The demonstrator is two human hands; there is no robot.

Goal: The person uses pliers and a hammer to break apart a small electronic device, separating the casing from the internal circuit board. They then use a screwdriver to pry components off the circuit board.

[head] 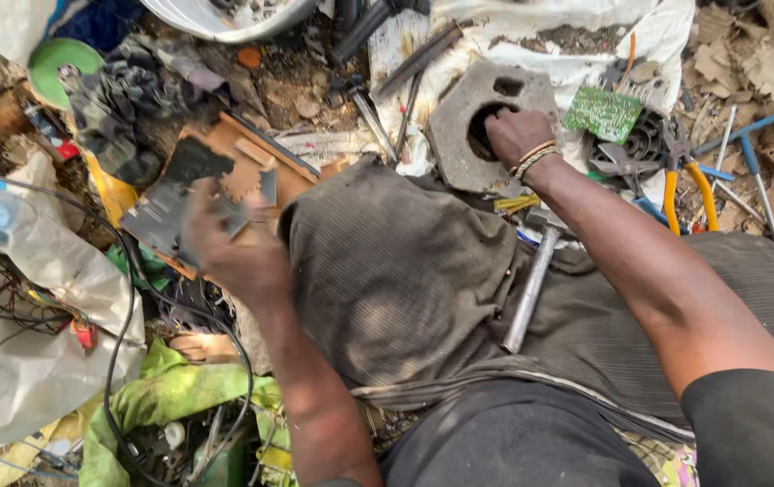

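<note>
My right hand (515,135) reaches forward with its fingers inside the round hole of a grey concrete block (461,126) lying on the ground. String bracelets circle that wrist. My left hand (224,243) is blurred, raised over a dark flat board (175,194), and pinches a small dark flat piece (235,215). A hammer with a metal handle (531,280) rests on the brown cloth over my lap (405,280), between my two arms.
A green circuit board (603,113) lies right of the block. Yellow-handled pliers (684,185) and blue-handled tools (747,144) lie at far right. Black cables (125,298), plastic sheets and green cloth (170,388) pile up at left. A green disc (58,63) sits top left.
</note>
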